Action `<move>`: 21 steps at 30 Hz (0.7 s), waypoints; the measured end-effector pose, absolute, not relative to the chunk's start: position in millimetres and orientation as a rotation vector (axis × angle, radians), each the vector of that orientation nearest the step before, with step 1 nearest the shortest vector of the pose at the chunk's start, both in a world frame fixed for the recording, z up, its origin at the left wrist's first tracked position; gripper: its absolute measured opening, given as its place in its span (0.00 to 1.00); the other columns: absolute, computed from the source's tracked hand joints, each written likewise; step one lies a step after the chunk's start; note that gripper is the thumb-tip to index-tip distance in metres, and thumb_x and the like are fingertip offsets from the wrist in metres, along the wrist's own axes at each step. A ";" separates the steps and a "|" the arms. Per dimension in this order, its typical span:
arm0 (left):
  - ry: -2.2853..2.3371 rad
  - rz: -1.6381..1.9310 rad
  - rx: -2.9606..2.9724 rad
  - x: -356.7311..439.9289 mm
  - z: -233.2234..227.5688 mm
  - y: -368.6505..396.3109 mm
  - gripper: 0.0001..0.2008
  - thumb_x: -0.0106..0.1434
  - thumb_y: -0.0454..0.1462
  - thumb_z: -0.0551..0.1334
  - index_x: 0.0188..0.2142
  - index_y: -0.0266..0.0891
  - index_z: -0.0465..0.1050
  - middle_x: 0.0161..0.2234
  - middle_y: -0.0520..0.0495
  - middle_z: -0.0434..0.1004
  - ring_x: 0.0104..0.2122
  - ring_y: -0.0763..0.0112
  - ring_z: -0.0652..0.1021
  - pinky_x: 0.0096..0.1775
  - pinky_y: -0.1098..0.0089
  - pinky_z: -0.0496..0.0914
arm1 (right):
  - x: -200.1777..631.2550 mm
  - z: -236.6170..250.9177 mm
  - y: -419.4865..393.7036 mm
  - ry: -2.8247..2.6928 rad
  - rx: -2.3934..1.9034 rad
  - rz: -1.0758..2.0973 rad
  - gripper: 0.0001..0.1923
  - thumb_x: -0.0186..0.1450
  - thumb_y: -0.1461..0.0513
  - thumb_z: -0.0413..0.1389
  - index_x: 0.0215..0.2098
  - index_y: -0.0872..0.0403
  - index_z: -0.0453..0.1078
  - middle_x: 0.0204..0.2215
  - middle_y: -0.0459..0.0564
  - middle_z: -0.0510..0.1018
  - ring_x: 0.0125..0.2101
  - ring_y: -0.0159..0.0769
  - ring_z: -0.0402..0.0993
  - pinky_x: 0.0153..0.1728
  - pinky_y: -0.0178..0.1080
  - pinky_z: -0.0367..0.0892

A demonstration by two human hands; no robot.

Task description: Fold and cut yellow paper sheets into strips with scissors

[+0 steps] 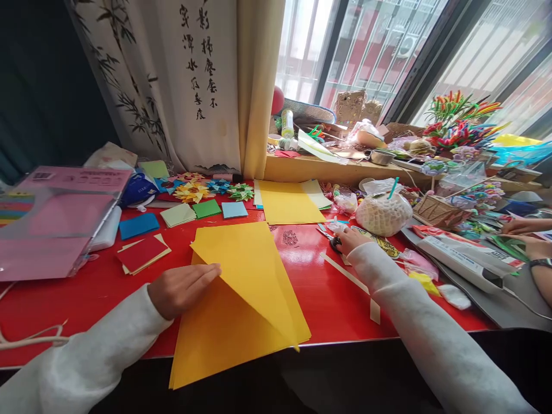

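While left hand (183,288) flattens yellow paper (241,299), right hand (347,240) outstretched

The white hanging scroll (194,75) bears 2 columns of black Chinese calligraphy, too small to read with certainty.

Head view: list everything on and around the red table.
folded paper sheet: one, orange-yellow, front edge of red table
yellow sheets: small stack, yellow, behind it
paper squares: several, red, blue, green, left of centre
origami stars: several, mixed colours, by curtain
pink packet: one, far left
scissors: one, dark handles, under right hand
net-wrapped ball: one, white, right of centre
basket: one, woven, right
another person's hands: two, far right
left hand: flat on folded sheet
right hand: on scissors
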State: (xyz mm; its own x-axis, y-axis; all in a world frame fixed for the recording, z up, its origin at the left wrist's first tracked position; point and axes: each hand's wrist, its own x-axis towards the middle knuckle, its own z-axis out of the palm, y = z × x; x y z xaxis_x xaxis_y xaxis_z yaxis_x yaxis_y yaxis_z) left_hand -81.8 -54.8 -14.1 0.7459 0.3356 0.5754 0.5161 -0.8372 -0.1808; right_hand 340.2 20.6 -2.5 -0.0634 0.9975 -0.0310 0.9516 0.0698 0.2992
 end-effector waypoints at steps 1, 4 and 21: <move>-0.729 -0.843 -2.670 -85.2 -11.2 -57.0 0.19 0.56 0.28 0.53 0.48 0.40 0.58 0.41 0.45 0.72 0.42 0.70 0.71 0.43 0.68 0.66 | 340.5 -3.2 23.2 2.107 1.975 0.287 0.17 0.55 0.63 0.47 0.42 0.60 0.63 0.39 0.61 0.69 0.39 0.43 0.64 0.38 0.41 0.57; -1.077 -1.024 -2.882 -92.6 -5.4 -59.5 0.12 0.57 0.31 0.52 0.42 0.41 0.62 0.42 0.48 0.70 0.43 0.69 0.70 0.45 0.67 0.64 | 342.8 -4.1 32.1 2.149 1.903 0.241 0.16 0.54 0.64 0.48 0.41 0.60 0.64 0.38 0.59 0.70 0.38 0.42 0.65 0.38 0.40 0.57; -2.034 -0.458 -3.136 -89.1 6.2 -48.5 0.22 0.56 0.48 0.49 0.46 0.36 0.59 0.47 0.40 0.64 0.44 0.63 0.68 0.43 0.65 0.64 | 305.0 25.2 28.9 2.791 1.704 0.789 0.21 0.60 0.70 0.41 0.52 0.56 0.54 0.43 0.54 0.66 0.44 0.39 0.59 0.46 0.41 0.51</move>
State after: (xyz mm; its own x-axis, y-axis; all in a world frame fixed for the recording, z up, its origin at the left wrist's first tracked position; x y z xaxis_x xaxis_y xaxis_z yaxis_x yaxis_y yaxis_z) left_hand -89.1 -48.5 6.2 0.4445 0.8860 -0.1323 0.7437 -0.2827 0.6058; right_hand 305.0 28.9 25.2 -0.4685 0.7786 0.4176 0.8820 0.3845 0.2726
